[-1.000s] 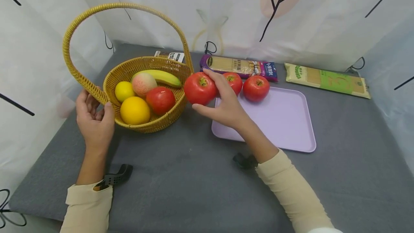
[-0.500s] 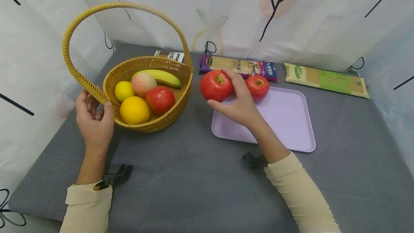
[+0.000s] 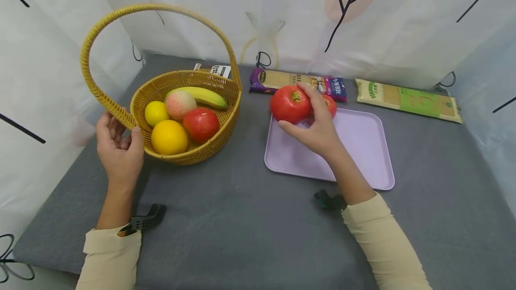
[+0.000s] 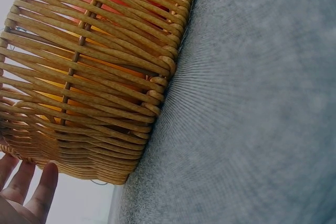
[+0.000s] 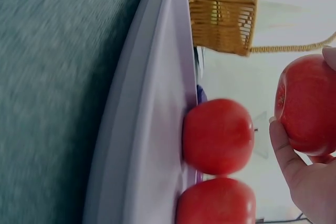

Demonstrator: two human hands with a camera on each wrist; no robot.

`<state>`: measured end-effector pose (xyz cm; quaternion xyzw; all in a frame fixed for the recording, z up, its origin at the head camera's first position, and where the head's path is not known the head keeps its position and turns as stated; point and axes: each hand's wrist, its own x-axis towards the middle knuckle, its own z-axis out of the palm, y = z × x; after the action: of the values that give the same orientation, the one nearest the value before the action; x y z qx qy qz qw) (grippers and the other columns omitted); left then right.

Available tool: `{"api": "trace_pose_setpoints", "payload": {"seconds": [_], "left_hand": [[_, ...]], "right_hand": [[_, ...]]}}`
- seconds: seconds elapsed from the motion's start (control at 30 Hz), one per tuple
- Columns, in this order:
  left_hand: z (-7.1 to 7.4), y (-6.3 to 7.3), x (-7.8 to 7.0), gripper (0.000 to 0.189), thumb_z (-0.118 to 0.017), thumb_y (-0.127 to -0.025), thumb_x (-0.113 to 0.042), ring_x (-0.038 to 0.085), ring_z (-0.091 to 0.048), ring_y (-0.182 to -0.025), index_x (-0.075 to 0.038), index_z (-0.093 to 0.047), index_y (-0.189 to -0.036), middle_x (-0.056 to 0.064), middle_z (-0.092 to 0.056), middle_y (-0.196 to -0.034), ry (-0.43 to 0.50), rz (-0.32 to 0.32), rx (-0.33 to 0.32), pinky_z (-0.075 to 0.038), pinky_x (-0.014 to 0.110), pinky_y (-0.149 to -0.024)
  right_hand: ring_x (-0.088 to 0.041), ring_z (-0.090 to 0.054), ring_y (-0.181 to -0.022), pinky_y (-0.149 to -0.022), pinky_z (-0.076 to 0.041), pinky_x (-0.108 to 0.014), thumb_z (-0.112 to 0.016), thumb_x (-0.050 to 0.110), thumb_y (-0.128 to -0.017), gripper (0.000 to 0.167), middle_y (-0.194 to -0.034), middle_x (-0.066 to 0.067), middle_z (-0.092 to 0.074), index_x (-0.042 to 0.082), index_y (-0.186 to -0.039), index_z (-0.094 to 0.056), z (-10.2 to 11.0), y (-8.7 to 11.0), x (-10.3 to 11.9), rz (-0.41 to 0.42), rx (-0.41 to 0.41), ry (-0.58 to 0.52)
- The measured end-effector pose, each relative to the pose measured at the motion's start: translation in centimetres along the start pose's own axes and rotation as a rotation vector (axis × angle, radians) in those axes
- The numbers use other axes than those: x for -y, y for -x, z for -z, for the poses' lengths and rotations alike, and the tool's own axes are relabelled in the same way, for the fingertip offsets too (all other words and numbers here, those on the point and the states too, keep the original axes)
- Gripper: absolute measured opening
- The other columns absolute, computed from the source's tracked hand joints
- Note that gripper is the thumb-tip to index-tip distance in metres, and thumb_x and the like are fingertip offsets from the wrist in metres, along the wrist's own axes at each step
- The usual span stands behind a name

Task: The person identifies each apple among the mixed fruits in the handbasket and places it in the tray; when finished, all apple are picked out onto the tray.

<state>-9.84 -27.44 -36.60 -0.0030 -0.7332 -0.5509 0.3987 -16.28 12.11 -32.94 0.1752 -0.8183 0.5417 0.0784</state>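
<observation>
My right hand (image 3: 320,133) grips a red apple (image 3: 289,104) between thumb and fingers, raised above a lilac tray (image 3: 360,147). Two more red apples, the nearer one (image 5: 218,136) plain in the right wrist view, sit on the tray. In the head view the held apple and hand hide most of them. At the left, my left hand (image 3: 121,151) pinches the foot of the handle (image 3: 90,50) of a yellow wicker basket (image 3: 213,144). Inside lie a banana (image 3: 205,96), a peach (image 3: 180,104), a red apple (image 3: 201,125), an orange (image 3: 169,138) and a lemon (image 3: 157,113).
Behind the tray lies a purple-ended pasta packet (image 3: 278,79). A green and cream noodle packet (image 3: 409,99) is farther right. Another packet (image 3: 219,70) is partly hidden behind the basket. A patterned white curtain (image 3: 290,17) closes off the back of the grey table (image 3: 225,223).
My right hand has carried the held apple rightward, from beside the basket to over the tray's back left part. The left hand and the basket have stayed in place.
</observation>
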Motion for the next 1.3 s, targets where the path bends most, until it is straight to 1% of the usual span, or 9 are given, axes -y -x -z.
{"api": "trace_pose_setpoints", "payload": {"seconds": [0.27,0.47,0.53,0.67,0.87,0.97,1.07,1.2,1.3], "left_hand": [[0.1,-0.2,0.8,0.056,-0.060,-0.090,0.004,0.029,-0.060,-0.115,-0.006,-0.049,-0.143,0.008,-0.061,-0.129,0.006,0.010,0.004,-0.053,0.018,-0.080],[0.1,-0.1,0.8,0.056,-0.059,-0.089,0.004,0.030,-0.060,-0.115,-0.004,-0.049,-0.144,0.009,-0.061,-0.129,0.003,0.002,-0.001,-0.053,0.018,-0.081],[0.1,-0.1,0.6,0.056,-0.058,-0.090,0.005,0.031,-0.060,-0.115,-0.003,-0.048,-0.144,0.010,-0.061,-0.130,-0.005,-0.013,0.004,-0.052,0.018,-0.081],[-0.1,0.1,-0.3,0.055,-0.057,-0.090,0.004,0.031,-0.059,-0.117,-0.003,-0.048,-0.144,0.009,-0.061,-0.130,-0.012,-0.015,0.011,-0.052,0.017,-0.081],[-0.4,0.2,-1.8,0.054,-0.057,-0.090,0.004,0.031,-0.058,-0.118,-0.003,-0.049,-0.143,0.011,-0.061,-0.130,0.005,0.022,0.001,-0.052,0.017,-0.082],[-0.5,0.3,-2.0,0.053,-0.056,-0.090,0.004,0.032,-0.058,-0.117,-0.001,-0.049,-0.143,0.011,-0.061,-0.129,0.033,0.022,0.001,-0.051,0.017,-0.080],[-0.5,0.4,-2.0,0.052,-0.055,-0.090,0.005,0.032,-0.057,-0.116,0.000,-0.049,-0.142,0.010,-0.061,-0.128,0.056,0.020,0.002,-0.050,0.017,-0.077],[-0.5,0.4,-2.0,0.052,-0.056,-0.090,0.004,0.032,-0.058,-0.116,0.000,-0.049,-0.142,0.009,-0.061,-0.128,0.059,0.010,0.002,-0.051,0.017,-0.078],[-0.4,0.3,-1.8,0.053,-0.056,-0.090,0.004,0.033,-0.058,-0.116,0.000,-0.049,-0.142,0.011,-0.061,-0.128,0.049,-0.006,0.008,-0.051,0.018,-0.079]], "right_hand": [[-0.016,-0.039,-0.135,-0.098,-0.049,-0.048,-0.084,0.015,-0.080,0.087,-0.150,0.002,-0.041,0.021,-0.153,-0.038,2.1,-0.1,-0.9,0.024,-0.082,0.065],[-0.017,-0.042,-0.133,-0.099,-0.049,-0.045,-0.083,0.014,-0.080,0.087,-0.148,0.001,-0.042,0.020,-0.154,-0.038,4.3,-0.3,-1.2,-0.012,-0.157,0.083],[-0.017,-0.042,-0.133,-0.099,-0.049,-0.045,-0.084,0.016,-0.080,0.088,-0.149,0.002,-0.042,0.022,-0.154,-0.037,5.0,-0.4,-1.3,-0.042,-0.182,0.095],[-0.018,-0.041,-0.134,-0.099,-0.049,-0.045,-0.083,0.019,-0.081,0.087,-0.149,0.001,-0.042,0.023,-0.154,-0.036,6.4,-0.4,-1.5,-0.095,-0.222,0.135],[-0.018,-0.043,-0.131,-0.097,-0.050,-0.044,-0.082,0.023,-0.083,0.083,-0.147,0.001,-0.043,0.023,-0.153,-0.037,7.9,-0.3,-2.3,-0.161,-0.254,0.207],[-0.019,-0.040,-0.134,-0.099,-0.049,-0.047,-0.081,0.023,-0.084,0.084,-0.149,0.000,-0.041,0.023,-0.154,-0.035,8.5,-0.2,-2.8,-0.219,-0.266,0.221],[-0.020,-0.035,-0.138,-0.102,-0.046,-0.048,-0.081,0.023,-0.085,0.086,-0.152,-0.001,-0.037,0.023,-0.155,-0.031,9.2,0.0,-3.3,-0.300,-0.283,0.213],[-0.022,-0.029,-0.143,-0.105,-0.043,-0.050,-0.079,0.024,-0.087,0.087,-0.155,-0.003,-0.033,0.022,-0.156,-0.026,10.1,0.2,-4.0,-0.396,-0.296,0.188],[-0.024,-0.028,-0.144,-0.106,-0.042,-0.050,-0.078,0.024,-0.087,0.089,-0.156,-0.005,-0.031,0.019,-0.157,-0.024,10.5,0.2,-4.5,-0.439,-0.290,0.199]]}}
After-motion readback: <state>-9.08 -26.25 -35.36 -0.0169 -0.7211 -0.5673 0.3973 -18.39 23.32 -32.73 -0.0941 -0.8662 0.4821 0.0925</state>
